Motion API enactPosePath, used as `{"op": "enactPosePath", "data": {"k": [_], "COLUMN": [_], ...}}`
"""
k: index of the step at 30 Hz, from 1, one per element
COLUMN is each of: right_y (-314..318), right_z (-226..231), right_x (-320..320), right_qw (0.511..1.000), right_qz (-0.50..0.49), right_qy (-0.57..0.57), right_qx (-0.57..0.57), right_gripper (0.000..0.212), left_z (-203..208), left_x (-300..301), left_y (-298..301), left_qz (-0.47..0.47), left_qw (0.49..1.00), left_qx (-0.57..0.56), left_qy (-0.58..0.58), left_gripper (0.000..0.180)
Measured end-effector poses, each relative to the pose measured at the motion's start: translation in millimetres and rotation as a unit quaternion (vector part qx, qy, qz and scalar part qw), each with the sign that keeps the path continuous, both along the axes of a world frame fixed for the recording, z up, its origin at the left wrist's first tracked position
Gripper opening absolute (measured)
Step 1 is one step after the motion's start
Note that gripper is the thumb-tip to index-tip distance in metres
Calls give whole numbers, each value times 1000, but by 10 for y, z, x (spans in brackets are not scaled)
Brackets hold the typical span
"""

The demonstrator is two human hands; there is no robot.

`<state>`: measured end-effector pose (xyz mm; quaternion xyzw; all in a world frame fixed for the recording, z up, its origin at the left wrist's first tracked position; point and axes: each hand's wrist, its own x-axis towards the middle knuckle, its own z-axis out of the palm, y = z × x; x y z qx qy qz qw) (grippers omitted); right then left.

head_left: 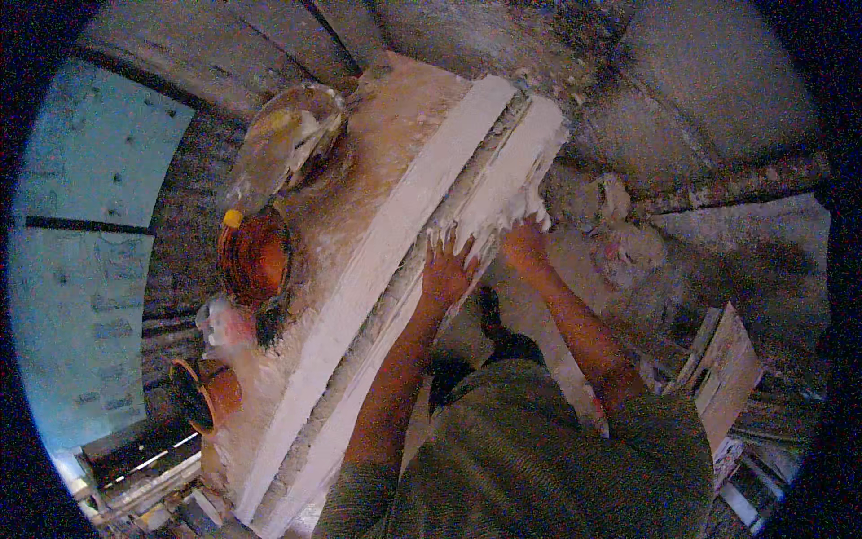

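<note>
A long white plaster-like strip (359, 269) lies diagonally over the work table, with a rough grey groove along it. On its nearer band, my left hand (447, 268) rests open, the spread fingertips coated in white paste. My right hand (525, 244) is at the ragged near edge, touching wet white paste (530, 199). Its fingers blend into that paste, so their grip is unclear.
Along the table's (377, 157) left side stand a large basin (334, 121) with whitish residue, an orange bowl (260, 260), a dark brush (268, 325) and an orange bucket (220, 395). Boards (718, 368) lean at the lower right.
</note>
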<state>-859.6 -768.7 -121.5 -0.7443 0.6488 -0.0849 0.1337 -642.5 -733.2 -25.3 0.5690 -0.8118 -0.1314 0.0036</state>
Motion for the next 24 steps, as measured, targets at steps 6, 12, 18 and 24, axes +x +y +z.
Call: {"op": "enactPosePath", "data": {"k": [6, 12, 18, 24], "right_y": [-79, 1249, 2314, 1791], "right_z": [28, 444, 832, 908], "right_x": [197, 1423, 2146, 2075], "right_qw": [966, 946, 923, 962], "right_qz": [157, 158, 349, 216], "right_qy": [176, 90, -162, 133], "right_qx": [103, 267, -28, 99], "right_gripper": [54, 62, 76, 59], "left_z": [-10, -71, -196, -318], "left_x": [448, 1429, 2246, 2703], "left_y": [524, 1923, 3503, 4556], "left_qz": [48, 117, 191, 370], "left_qw": [998, 987, 975, 929], "left_qx": [36, 108, 104, 15], "left_qy": [24, 3, -38, 15], "left_gripper": [60, 63, 64, 62]}}
